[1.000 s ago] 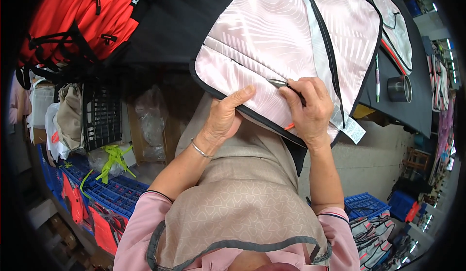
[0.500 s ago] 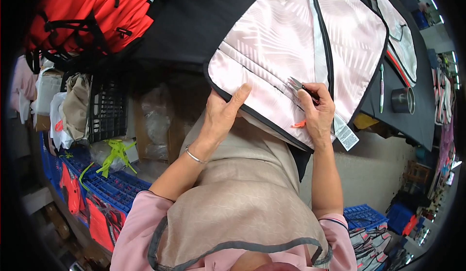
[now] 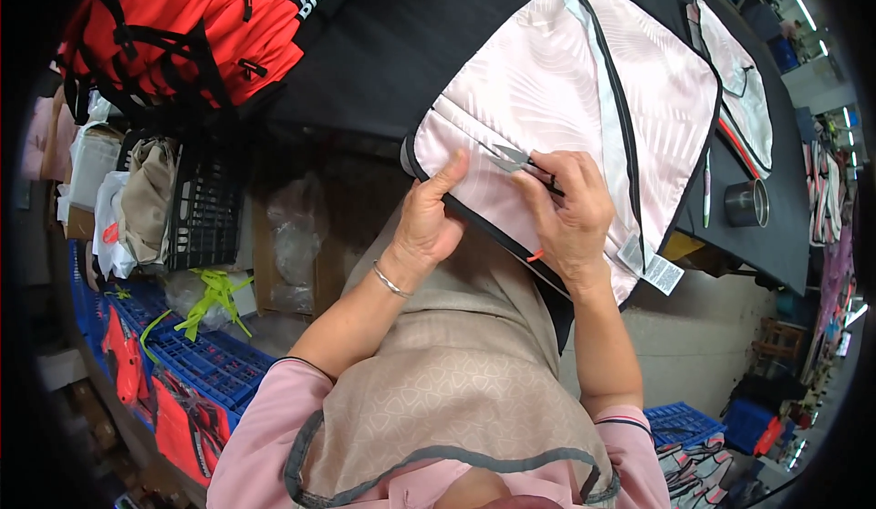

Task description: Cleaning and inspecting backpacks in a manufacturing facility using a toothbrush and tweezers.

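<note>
A: Right, which step is going on?
B: Thread trimming, I'd judge. Right hand (image 3: 573, 220) is gripping small snips (image 3: 516, 161), blades at the pink backpack (image 3: 584, 117) seam on the black tabletop (image 3: 401, 44)'s near edge. Left hand (image 3: 427, 222) is pinching the bag's near-left corner flat.
A: Next move?
B: Probably needs blade tips on the loose thread, fabric taut.

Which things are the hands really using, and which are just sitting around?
In use:
- pink bag, gripped at its edge by the left hand
- thread snips, held in the right hand

Just lying about:
- metal cup
- red bags
- black crate
- blue crates
</note>
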Available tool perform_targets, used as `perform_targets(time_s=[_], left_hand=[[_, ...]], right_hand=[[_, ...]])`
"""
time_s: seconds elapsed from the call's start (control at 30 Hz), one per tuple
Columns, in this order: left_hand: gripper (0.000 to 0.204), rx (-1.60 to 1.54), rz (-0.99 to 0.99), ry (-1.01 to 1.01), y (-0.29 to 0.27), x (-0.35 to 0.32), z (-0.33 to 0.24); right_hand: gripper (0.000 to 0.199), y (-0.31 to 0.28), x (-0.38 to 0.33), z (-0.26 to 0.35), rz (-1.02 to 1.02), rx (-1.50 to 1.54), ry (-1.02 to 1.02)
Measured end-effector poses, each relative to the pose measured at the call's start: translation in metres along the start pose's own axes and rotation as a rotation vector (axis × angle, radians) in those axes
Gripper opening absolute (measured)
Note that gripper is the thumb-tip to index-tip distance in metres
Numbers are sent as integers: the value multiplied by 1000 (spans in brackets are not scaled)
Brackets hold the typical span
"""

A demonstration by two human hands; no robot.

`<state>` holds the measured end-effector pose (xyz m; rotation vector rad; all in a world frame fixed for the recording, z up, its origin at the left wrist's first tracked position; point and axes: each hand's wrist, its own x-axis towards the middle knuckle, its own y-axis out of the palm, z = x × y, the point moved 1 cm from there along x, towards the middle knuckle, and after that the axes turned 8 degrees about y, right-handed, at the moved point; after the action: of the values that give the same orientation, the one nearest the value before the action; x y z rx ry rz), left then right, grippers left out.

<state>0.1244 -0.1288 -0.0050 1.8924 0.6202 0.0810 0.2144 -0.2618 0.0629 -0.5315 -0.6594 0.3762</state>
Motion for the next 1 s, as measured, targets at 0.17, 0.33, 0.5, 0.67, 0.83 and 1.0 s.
perform_targets(time_s=[0.17,0.33,0.5,0.67,0.83,1.0], left_hand=[[42,-38,43,-11,1,-1,3],[41,-39,33,7,-1,-2,7],[42,-18,13,15,-1,-4,9],[44,-21,35,3,2,-3,7],[44,-57,29,-6,-1,-2,8],[44,-54,13,-11,-4,-2,9]], right_hand=[[24,8,7,7,-30,-174,-137],[22,8,9,11,-16,-241,-166],[20,7,8,9,9,-241,-139],[21,5,9,7,23,-73,2],[20,6,11,4,21,-175,-86],[19,8,11,4,25,-137,-52]])
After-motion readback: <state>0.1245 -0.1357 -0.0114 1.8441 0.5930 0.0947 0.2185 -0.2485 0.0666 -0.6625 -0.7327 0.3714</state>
